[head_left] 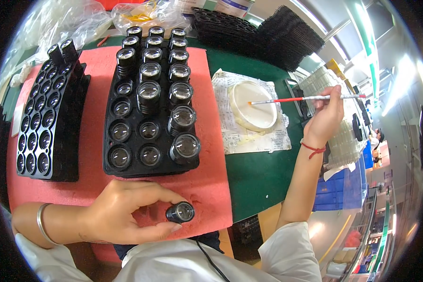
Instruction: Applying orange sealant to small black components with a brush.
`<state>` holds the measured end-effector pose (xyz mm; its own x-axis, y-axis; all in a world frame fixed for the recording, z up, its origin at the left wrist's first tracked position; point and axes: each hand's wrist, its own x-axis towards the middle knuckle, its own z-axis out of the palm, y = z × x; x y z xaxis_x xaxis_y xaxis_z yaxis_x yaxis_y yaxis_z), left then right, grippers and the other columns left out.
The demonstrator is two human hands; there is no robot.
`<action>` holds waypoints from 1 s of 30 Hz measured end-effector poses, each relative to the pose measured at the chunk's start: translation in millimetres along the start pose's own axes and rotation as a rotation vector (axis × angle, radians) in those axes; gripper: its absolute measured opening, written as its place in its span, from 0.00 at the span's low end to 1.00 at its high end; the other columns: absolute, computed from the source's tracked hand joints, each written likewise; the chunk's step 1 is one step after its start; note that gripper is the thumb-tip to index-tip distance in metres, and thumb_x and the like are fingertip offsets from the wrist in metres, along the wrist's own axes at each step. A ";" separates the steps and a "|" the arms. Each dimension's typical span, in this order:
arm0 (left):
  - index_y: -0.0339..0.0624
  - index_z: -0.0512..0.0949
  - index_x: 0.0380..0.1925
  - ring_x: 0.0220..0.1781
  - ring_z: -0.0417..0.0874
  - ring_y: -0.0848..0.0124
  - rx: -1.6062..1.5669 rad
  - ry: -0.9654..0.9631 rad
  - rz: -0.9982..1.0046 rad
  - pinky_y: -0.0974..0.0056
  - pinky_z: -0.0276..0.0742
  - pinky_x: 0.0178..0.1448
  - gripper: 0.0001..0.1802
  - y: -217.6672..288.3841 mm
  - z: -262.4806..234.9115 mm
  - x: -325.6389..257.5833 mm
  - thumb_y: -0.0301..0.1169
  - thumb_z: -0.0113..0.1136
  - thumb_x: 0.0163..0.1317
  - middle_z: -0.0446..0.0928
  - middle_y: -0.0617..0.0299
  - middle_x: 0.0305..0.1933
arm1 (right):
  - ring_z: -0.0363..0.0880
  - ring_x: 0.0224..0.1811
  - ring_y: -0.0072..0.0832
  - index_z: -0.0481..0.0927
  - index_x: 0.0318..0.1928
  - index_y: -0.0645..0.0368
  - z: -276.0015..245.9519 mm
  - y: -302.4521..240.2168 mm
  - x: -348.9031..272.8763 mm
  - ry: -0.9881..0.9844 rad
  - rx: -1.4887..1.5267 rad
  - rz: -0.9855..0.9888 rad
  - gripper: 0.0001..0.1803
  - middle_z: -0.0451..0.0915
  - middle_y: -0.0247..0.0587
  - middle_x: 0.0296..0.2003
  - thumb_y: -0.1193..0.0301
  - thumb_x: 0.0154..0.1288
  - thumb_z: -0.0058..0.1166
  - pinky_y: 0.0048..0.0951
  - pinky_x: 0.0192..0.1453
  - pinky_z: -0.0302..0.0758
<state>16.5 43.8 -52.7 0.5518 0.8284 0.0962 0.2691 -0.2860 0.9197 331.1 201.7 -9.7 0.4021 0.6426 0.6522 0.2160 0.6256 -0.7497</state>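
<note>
My left hand [122, 211] pinches a small black lens barrel [180, 212] between thumb and fingers, glass end up, over the front of the pink foam mat [214, 188]. Off to the right, my right hand [326, 115] grips a thin red paintbrush [291, 99]. The brush tip is over a round white dish [242, 117], which sits on a sheet of printed paper [223, 136]. Beyond my left hand, a black tray [167, 168] holds several lens barrels, some standing tall and others sunk in their holes.
At the left stands a second black tray [61, 160] with round pockets. Stacked black trays [286, 35] are at the back of the green tabletop [258, 183]. Clear plastic bags [75, 21] lie at the far left. Beyond my right hand are stacked clear trays [343, 141] and a blue crate [338, 192].
</note>
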 end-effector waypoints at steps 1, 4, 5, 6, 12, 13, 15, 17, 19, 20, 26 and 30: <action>0.35 0.78 0.35 0.34 0.82 0.66 0.002 -0.002 0.001 0.66 0.76 0.39 0.18 0.9 -0.3 0.1 0.32 0.66 0.43 0.79 0.54 0.33 | 0.58 0.20 0.14 0.69 0.23 0.58 -1.3 2.5 1.0 0.003 0.001 -0.001 0.17 0.64 0.30 0.19 0.62 0.67 0.41 0.17 0.24 0.56; 0.35 0.78 0.35 0.34 0.82 0.66 0.021 0.004 0.000 0.67 0.76 0.39 0.18 3.3 -0.7 -0.3 0.32 0.66 0.43 0.79 0.54 0.32 | 0.59 0.19 0.17 0.69 0.25 0.58 -3.5 8.5 3.5 -0.037 0.398 0.311 0.16 0.63 0.30 0.18 0.61 0.66 0.44 0.20 0.25 0.59; 0.36 0.78 0.36 0.30 0.80 0.70 0.024 0.032 0.060 0.70 0.75 0.34 0.17 2.0 1.3 -0.3 0.30 0.65 0.44 0.79 0.57 0.33 | 0.59 0.19 0.18 0.69 0.25 0.58 -6.0 9.2 5.3 -0.021 0.469 0.366 0.15 0.63 0.30 0.17 0.62 0.66 0.44 0.20 0.26 0.59; 0.37 0.77 0.37 0.26 0.78 0.74 0.030 0.060 0.121 0.72 0.74 0.29 0.17 1.5 3.3 -0.4 0.29 0.64 0.46 0.79 0.60 0.33 | 0.59 0.19 0.19 0.68 0.26 0.58 -10.6 9.4 8.5 -0.005 0.541 0.421 0.15 0.62 0.30 0.17 0.62 0.66 0.43 0.21 0.26 0.60; 0.38 0.77 0.38 0.27 0.76 0.78 -0.052 0.094 0.133 0.73 0.72 0.28 0.16 10.5 3.1 -6.0 0.30 0.65 0.48 0.79 0.62 0.32 | 0.61 0.20 0.22 0.71 0.29 0.59 -15.0 2.7 6.8 -0.080 0.765 0.514 0.12 0.63 0.32 0.16 0.63 0.64 0.46 0.25 0.31 0.62; 0.38 0.77 0.38 0.27 0.75 0.79 -0.085 0.109 0.115 0.74 0.71 0.28 0.16 10.4 4.1 -8.7 0.30 0.66 0.48 0.78 0.63 0.31 | 0.62 0.21 0.22 0.72 0.29 0.59 -13.9 0.8 4.7 -0.092 0.790 0.489 0.12 0.66 0.33 0.16 0.64 0.64 0.47 0.24 0.31 0.62; 0.38 0.76 0.40 0.27 0.72 0.84 -0.326 0.101 -0.009 0.77 0.67 0.29 0.16 -0.1 10.9 -11.6 0.29 0.65 0.50 0.77 0.68 0.33 | 0.63 0.21 0.22 0.73 0.30 0.60 -10.3 -8.1 0.3 -0.149 0.840 0.457 0.11 0.67 0.34 0.16 0.65 0.64 0.47 0.25 0.32 0.62; 0.38 0.75 0.41 0.26 0.69 0.86 -0.477 0.105 -0.053 0.78 0.65 0.30 0.16 1.6 13.1 -10.6 0.27 0.64 0.51 0.77 0.70 0.35 | 0.63 0.23 0.23 0.72 0.32 0.60 -11.2 -15.2 -3.6 -0.276 0.943 0.431 0.10 0.69 0.34 0.20 0.66 0.64 0.46 0.25 0.33 0.63; 0.38 0.75 0.41 0.25 0.68 0.87 -0.558 0.121 -0.073 0.79 0.64 0.28 0.16 -0.1 11.5 -10.8 0.27 0.64 0.51 0.77 0.69 0.35 | 0.62 0.26 0.23 0.70 0.32 0.60 -4.4 -27.0 -12.4 -0.373 0.969 0.413 0.09 0.69 0.33 0.24 0.67 0.64 0.45 0.24 0.33 0.61; 0.38 0.75 0.40 0.24 0.66 0.89 -0.593 0.125 -0.102 0.80 0.62 0.27 0.14 0.8 11.3 -11.8 0.26 0.64 0.51 0.77 0.69 0.35 | 0.60 0.26 0.23 0.69 0.31 0.59 -6.9 -29.0 -15.3 -0.495 0.996 0.405 0.08 0.67 0.33 0.23 0.67 0.64 0.45 0.24 0.33 0.59; 0.37 0.74 0.36 0.26 0.68 0.89 -0.779 0.106 -0.104 0.80 0.64 0.28 0.11 5.3 5.9 -11.9 0.24 0.63 0.52 0.78 0.68 0.36 | 0.57 0.26 0.24 0.63 0.28 0.55 -3.2 -41.4 -32.8 -0.846 0.997 0.283 0.10 0.61 0.33 0.20 0.65 0.64 0.43 0.26 0.33 0.57; 0.35 0.72 0.35 0.27 0.77 0.80 -0.818 0.070 -0.146 0.75 0.73 0.30 0.14 4.5 5.6 -11.8 0.20 0.64 0.49 0.77 0.61 0.34 | 0.58 0.25 0.24 0.63 0.28 0.55 -4.7 -41.6 -37.6 -0.890 0.881 0.192 0.11 0.62 0.34 0.19 0.63 0.64 0.42 0.27 0.33 0.57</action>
<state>15.6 30.1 -51.9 0.4981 0.8659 -0.0469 -0.3395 0.2445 0.9083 311.2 149.3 -3.6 -0.4482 0.6153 0.6485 -0.5806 0.3512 -0.7345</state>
